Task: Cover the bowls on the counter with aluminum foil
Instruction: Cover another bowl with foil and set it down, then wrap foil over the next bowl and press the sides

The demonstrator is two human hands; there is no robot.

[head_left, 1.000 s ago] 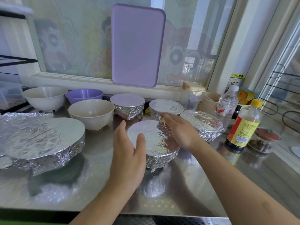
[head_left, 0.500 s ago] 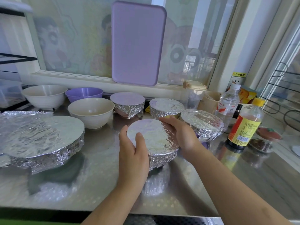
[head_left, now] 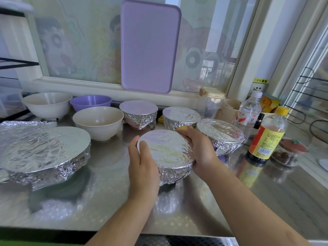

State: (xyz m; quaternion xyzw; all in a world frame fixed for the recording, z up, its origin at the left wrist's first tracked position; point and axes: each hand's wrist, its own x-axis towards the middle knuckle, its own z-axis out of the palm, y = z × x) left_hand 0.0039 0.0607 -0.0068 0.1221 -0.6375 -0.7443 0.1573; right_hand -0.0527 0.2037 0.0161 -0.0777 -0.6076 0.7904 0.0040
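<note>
We see the fingers [head_left: 137, 145] of the left hand [head_left: 142, 167] curled round the near left side of a foil-covered bowl [head_left: 166, 153], with the thumb lying on the foil top. The right hand [head_left: 198, 150] wraps round the far right side of the same bowl. So both hands hold this bowl, which sits in the middle of the shiny metal desk [head_left: 106, 201].

Just behind it stand three more covered bowls: one at the back left [head_left: 139, 112], one in the middle [head_left: 181, 117] and one on the right [head_left: 220, 135]. To the left are two bare white bowls, a near one [head_left: 98, 122] and a far one [head_left: 47, 104], and a bare purple bowl [head_left: 90, 102] between them at the back. At the far left is a big round foil-covered dish [head_left: 44, 151]; its left side is cut off.

On the right stand a water bottle [head_left: 248, 112] and a sauce bottle [head_left: 268, 139] with a yellow cap. A purple tray [head_left: 149, 47] leans on the window behind the desk. The window has cartoon pictures on it.

The desk mirrors the foil in blurry spots. We cannot tell what is inside the covered bowls. The little things behind the bottles are too blurry for us to make out.
</note>
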